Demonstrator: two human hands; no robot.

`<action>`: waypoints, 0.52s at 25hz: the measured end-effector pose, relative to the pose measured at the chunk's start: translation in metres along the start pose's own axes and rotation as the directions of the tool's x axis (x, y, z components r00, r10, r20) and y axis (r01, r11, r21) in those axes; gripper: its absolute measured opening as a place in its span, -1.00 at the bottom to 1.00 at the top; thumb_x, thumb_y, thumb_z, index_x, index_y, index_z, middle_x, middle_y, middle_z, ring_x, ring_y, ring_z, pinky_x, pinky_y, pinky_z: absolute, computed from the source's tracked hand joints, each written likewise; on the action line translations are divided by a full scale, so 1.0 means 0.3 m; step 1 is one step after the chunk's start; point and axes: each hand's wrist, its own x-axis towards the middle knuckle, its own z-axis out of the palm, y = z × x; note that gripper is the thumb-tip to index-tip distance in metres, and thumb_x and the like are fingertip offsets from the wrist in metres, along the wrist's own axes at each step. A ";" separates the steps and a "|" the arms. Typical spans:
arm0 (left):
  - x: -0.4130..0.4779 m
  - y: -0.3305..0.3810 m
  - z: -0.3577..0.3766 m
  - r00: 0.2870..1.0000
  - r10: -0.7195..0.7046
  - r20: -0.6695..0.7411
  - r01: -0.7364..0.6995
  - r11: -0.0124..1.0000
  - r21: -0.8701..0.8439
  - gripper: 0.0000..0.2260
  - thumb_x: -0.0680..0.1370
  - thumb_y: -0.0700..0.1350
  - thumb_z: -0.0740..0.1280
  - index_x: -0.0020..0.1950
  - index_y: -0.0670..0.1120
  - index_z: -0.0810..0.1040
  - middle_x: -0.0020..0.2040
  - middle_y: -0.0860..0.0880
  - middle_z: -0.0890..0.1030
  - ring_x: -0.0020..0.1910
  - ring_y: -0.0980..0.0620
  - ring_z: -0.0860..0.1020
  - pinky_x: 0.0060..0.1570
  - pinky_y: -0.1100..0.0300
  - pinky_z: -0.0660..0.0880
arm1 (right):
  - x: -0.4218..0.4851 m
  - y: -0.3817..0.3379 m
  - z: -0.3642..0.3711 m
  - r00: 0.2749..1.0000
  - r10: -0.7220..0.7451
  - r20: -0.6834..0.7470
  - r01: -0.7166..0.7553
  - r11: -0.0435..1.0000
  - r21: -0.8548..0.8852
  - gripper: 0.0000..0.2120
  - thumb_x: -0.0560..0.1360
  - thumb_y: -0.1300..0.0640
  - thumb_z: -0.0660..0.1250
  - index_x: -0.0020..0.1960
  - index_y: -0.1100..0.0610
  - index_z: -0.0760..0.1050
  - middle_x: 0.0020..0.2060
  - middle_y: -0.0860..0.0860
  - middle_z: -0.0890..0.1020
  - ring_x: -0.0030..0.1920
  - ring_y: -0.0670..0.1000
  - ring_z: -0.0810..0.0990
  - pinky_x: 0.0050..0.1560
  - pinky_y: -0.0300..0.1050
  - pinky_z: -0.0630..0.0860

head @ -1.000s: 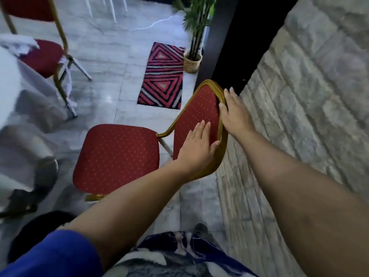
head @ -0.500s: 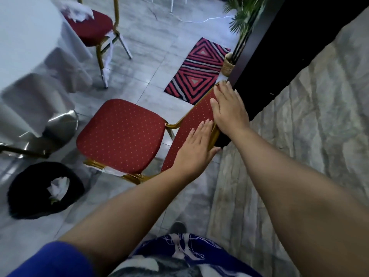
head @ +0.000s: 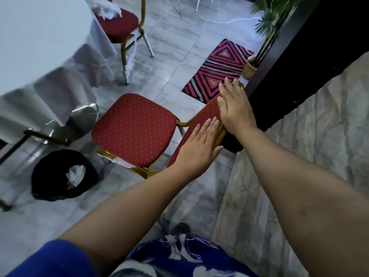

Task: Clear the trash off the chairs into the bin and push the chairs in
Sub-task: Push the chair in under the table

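Blue sleeve (head: pixel 50 258), lower left; patterned blue-and-white garment (head: pixel 179 254) at bottom centre.

Left hand (head: pixel 196 149): flat, fingers extended and held close together, palm laid on the red padded face of the backrest near its lower, nearer end. No grasp, only a flat press.

Right hand (head: pixel 234 108): flat likewise, fingers together, palm over the upper, farther end of the backrest, fingertips reaching past its gold rim. Nothing gripped.

Near chair (head: pixel 133 128): red dotted upholstery, gold metal frame. Standing on grey tiled floor (head: pixel 173 56), centre of view. Seat toward the table at left, backrest toward the stone wall (head: pixel 309 156) at right; backrest's long edge running from lower left to upper right. Seat surface bare. Strip of white plastic hanging at the front frame rail.

Black bin (head: pixel 60 174): round, on the floor just left of the near chair's front corner, crumpled white paper (head: pixel 75 172) inside.

Table (head: pixel 36 47): white cloth draped, chrome pedestal base beneath, upper left.

Striped rug (head: pixel 217 66): red, black and grey, beyond the backrest.

Far chair (head: pixel 119 25): same pattern, at the table's far edge, white crumpled trash (head: pixel 107 10) lying on its seat.

Potted plant (head: pixel 267 19) in woven basket, upper right, beside a dark panel.

Brands, labels, writing: none legible.
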 end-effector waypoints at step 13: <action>0.069 -0.343 -0.159 0.996 -0.088 -0.001 0.087 0.994 0.072 -0.41 0.66 0.11 0.03 0.58 -0.15 -0.07 0.59 -0.07 0.01 0.55 0.05 -0.09 0.52 0.11 -0.20 | 0.300 -0.260 0.124 0.997 -0.077 -0.007 0.077 0.997 -0.015 -0.49 0.68 -0.02 -0.07 0.59 0.12 0.13 0.60 0.03 0.10 0.61 0.06 -0.04 0.58 0.00 -0.14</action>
